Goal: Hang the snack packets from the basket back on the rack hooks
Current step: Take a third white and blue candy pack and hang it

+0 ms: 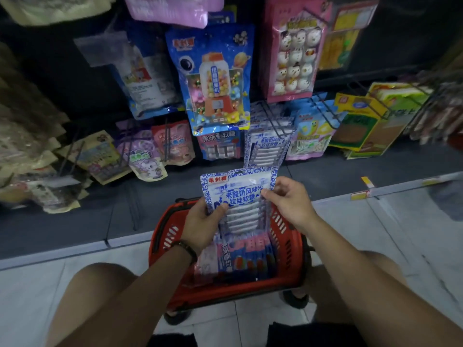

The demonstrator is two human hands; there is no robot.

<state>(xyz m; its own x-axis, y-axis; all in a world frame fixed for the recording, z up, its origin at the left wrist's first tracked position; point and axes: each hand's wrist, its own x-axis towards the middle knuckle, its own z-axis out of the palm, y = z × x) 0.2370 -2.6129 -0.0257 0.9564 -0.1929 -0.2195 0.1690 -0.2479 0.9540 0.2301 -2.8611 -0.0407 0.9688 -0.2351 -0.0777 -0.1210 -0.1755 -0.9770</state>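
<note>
Both hands hold blue-white snack packet [238, 194] upright just above red basket [288, 279]: left hand [203, 221] thumb pinches its lower left edge, right hand [288, 199] pinches right edge. More packets [240, 259] lie inside basket; matching packets hang on rack hook [273, 131] beyond basket.

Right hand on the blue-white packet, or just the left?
Touching. Head view: the right hand pinches the packet at its right edge; the left hand grips its lower left, thumb on the front.
</note>
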